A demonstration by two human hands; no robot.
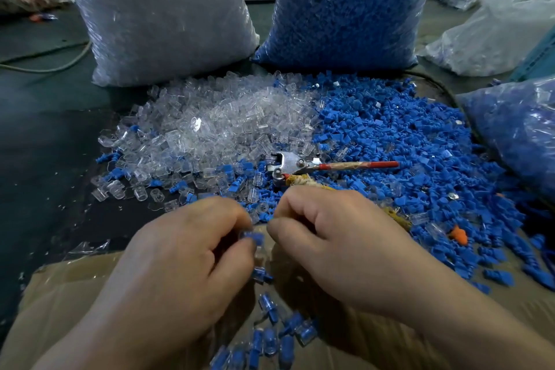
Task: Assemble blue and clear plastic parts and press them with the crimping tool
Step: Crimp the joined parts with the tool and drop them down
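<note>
My left hand [183,252] pinches a small blue-and-clear plastic part [254,240] between thumb and fingertips. My right hand [333,237] is curled close beside it, fingertips almost touching the same part; what it holds is hidden. Beyond the hands lies the crimping tool [303,166], metal head to the left, red handles pointing right, on the loose parts. A pile of clear parts [216,126] spreads at the centre left and a pile of blue parts [399,141] at the right. Several joined blue-and-clear pieces [270,336] lie below my hands.
A tall bag of clear parts [162,15] and a tall bag of blue parts [348,6] stand behind the piles. Another bag of blue parts [519,129] lies at the right edge. Brown cardboard [69,288] sits under my hands. An orange piece [459,234] lies at the right.
</note>
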